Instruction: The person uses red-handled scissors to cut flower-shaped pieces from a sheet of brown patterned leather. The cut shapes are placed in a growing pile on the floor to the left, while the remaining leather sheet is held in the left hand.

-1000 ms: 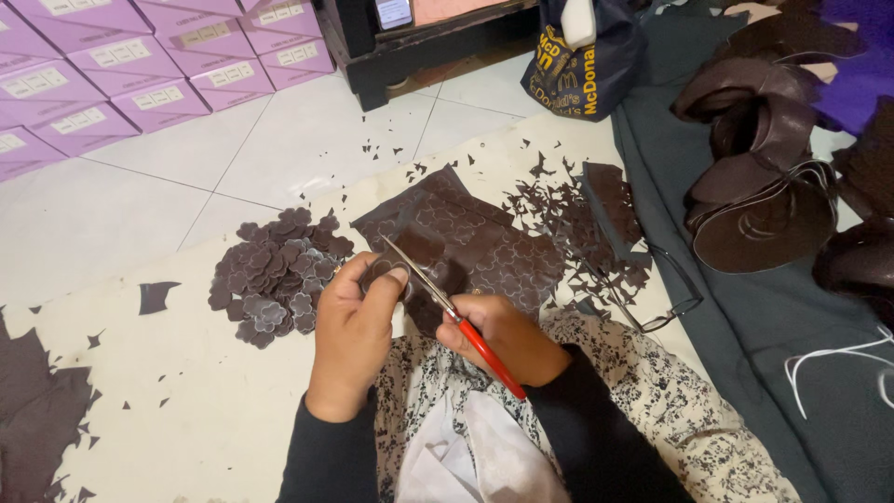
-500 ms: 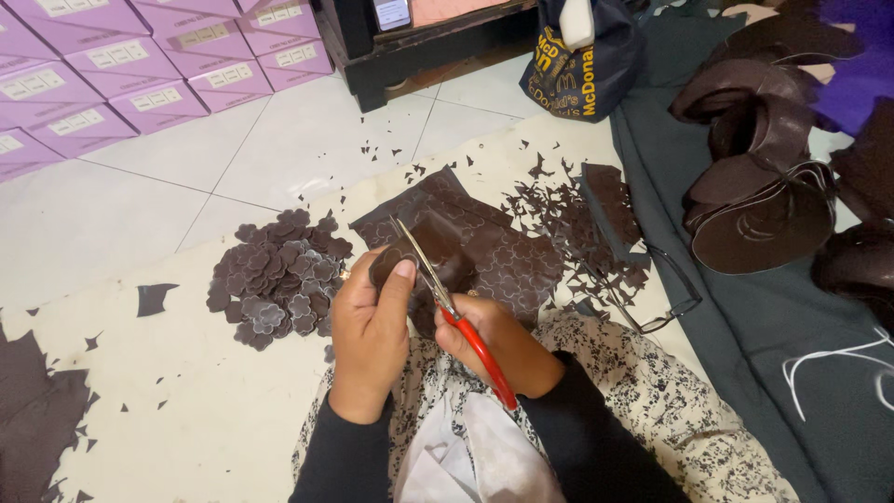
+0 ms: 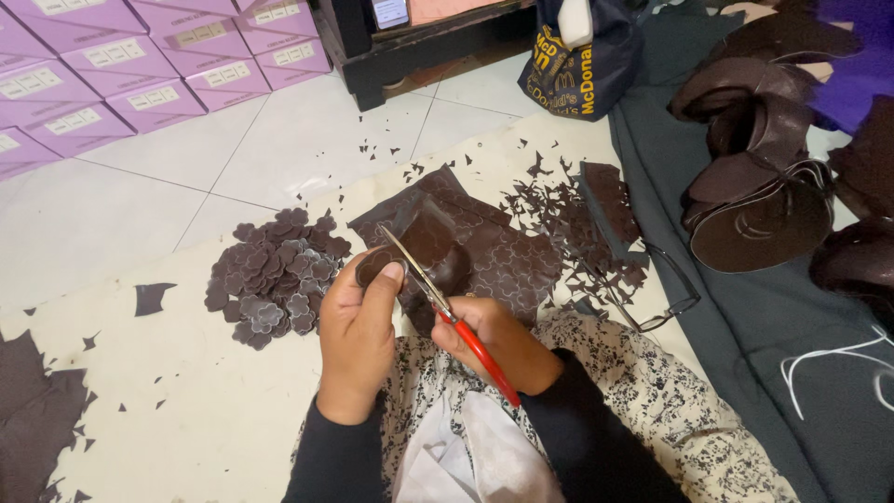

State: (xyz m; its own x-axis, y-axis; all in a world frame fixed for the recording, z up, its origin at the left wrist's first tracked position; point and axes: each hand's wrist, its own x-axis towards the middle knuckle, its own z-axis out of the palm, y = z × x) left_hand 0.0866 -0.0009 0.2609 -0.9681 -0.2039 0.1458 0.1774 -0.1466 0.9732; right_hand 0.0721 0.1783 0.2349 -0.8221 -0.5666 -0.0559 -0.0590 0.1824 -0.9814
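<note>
The left hand (image 3: 358, 340) pinches a small dark brown piece (image 3: 372, 267) between thumb and fingers, so its grip is narrow and closed on that piece. The right hand (image 3: 498, 340) is closed around the red handles of the scissors (image 3: 438, 296), and the thin blades point up and away, toward the left thumb. The piece sits at the blades, above a larger dark brown sheet (image 3: 466, 247) with flower outlines, which lies on the cream mat (image 3: 186, 410) on the floor.

The main risk, as I judge it, is the thumb: it lies very near the blades, and a fast cut along the curved outline can nick the skin. The piece is small, so it can also turn in the fingers, and then the cut leaves the line and spoils the shape. If the pinch loosens, the piece can fall among the tiny offcuts (image 3: 559, 210) and become hard to find, or mix with the pile of cut flower shapes (image 3: 275, 275) to the left.

A pair of glasses (image 3: 666, 298) lies just beside the right forearm on the mat; a careless move of the elbow or knee can press on it and bend it.
</note>
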